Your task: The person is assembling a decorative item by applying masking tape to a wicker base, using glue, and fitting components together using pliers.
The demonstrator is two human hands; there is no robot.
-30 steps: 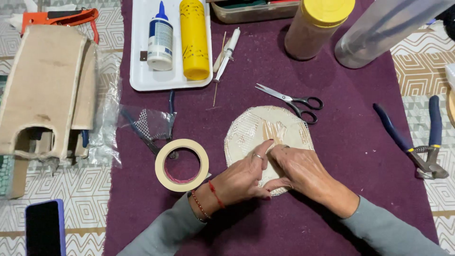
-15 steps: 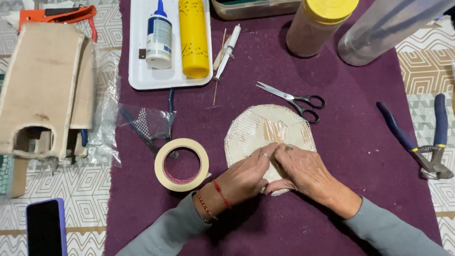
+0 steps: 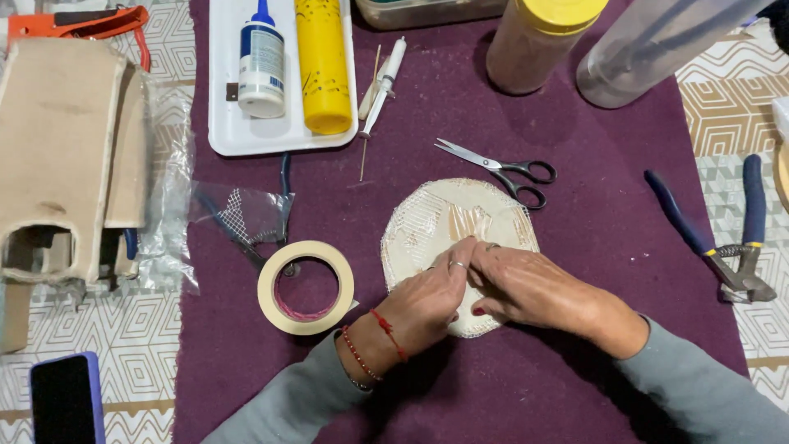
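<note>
Change: both hands have crept slightly up the disc since the earlier frame; the disc has stayed put.
Left hand point(image 3: 423, 300): fingers pressed flat on the round, mesh-covered cream disc point(image 3: 440, 222), not gripping.
Right hand point(image 3: 526, 284): fingertips pressing the same spot, thumb tucked under.
Disc: on the purple cloth point(image 3: 592, 395), between masking tape roll point(image 3: 306, 287) and pliers point(image 3: 723, 238), just below the scissors point(image 3: 505, 171).

Scissors point(image 3: 503, 170), tape roll point(image 3: 306, 287), pliers point(image 3: 727, 230)

Scissors point(image 3: 503, 171) close behind the disc point(image 3: 436, 218)
</note>
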